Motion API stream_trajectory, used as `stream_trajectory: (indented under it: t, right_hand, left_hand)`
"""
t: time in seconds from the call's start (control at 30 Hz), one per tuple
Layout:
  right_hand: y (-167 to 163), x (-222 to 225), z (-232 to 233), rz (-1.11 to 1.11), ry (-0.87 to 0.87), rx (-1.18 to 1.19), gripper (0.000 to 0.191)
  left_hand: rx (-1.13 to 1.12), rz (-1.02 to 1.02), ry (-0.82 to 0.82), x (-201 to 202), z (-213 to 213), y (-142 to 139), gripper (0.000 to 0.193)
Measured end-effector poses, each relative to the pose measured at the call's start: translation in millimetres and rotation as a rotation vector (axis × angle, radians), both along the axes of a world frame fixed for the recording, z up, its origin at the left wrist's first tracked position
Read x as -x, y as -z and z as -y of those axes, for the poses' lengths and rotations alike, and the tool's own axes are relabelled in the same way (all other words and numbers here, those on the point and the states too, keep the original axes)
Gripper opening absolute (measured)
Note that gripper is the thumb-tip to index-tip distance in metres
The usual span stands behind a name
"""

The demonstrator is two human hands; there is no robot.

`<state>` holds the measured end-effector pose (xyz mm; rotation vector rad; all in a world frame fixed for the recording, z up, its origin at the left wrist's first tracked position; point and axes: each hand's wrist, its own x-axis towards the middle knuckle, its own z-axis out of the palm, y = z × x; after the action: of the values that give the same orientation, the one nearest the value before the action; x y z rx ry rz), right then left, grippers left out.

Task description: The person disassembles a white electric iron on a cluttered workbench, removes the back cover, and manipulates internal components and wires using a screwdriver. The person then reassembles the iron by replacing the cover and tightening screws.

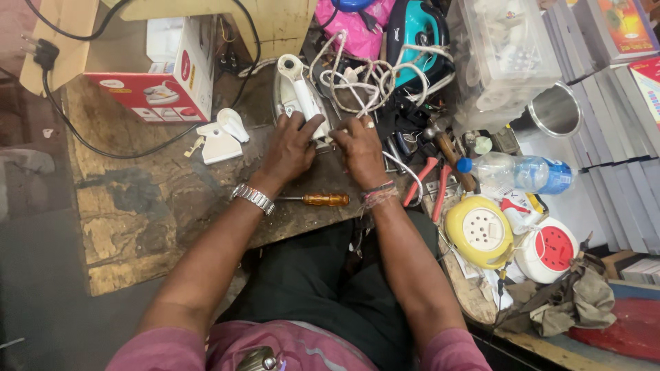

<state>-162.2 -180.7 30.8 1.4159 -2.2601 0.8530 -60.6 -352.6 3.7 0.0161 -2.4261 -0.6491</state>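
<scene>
A white electric iron (pixel 297 93) lies on the worn wooden bench (pixel 137 206), its white braided cord (pixel 357 72) coiled behind it. My left hand (pixel 290 148), with a metal watch on the wrist, grips the rear of the iron. My right hand (pixel 361 148), wearing thread bands on the wrist, pinches the cord end at the iron's back. A screwdriver with an amber handle (pixel 323 199) lies on the bench between my wrists. A detached white plastic cover (pixel 221 134) rests left of the iron.
A red and white carton (pixel 165 75) stands at the back left beside a black cable (pixel 75 130). To the right lie red-handled pliers (pixel 430 182), a hammer (pixel 447 148), a water bottle (pixel 522 172), a yellow extension reel (pixel 479 230), a red and white reel (pixel 548 249) and a teal iron (pixel 419 34).
</scene>
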Motion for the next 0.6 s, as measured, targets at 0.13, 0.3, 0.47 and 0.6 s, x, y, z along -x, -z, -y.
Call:
stream_trajectory:
  t: [0.13, 0.3, 0.47, 0.6]
  right_hand:
    - [0.6, 3.4, 4.2, 0.106, 0.045, -0.012, 0.024]
    - [4.7, -5.4, 2.5, 0.175, 0.065, 0.016, 0.034]
    - [-1.9, -10.0, 0.4, 0.236, 0.102, 0.028, 0.035]
    - [-5.3, -18.9, -14.2, 0.309, 0.172, 0.128, 0.029]
  left_hand:
    - [0.004, 0.011, -0.013, 0.9, -1.2, -1.6, 0.068]
    - [0.012, -0.012, -0.012, -0.8, -5.6, -3.7, 0.070]
    - [0.037, 0.012, -0.089, 6.4, -13.9, 1.0, 0.072]
    - [0.079, -0.021, -0.126, 9.6, -14.2, 9.9, 0.068]
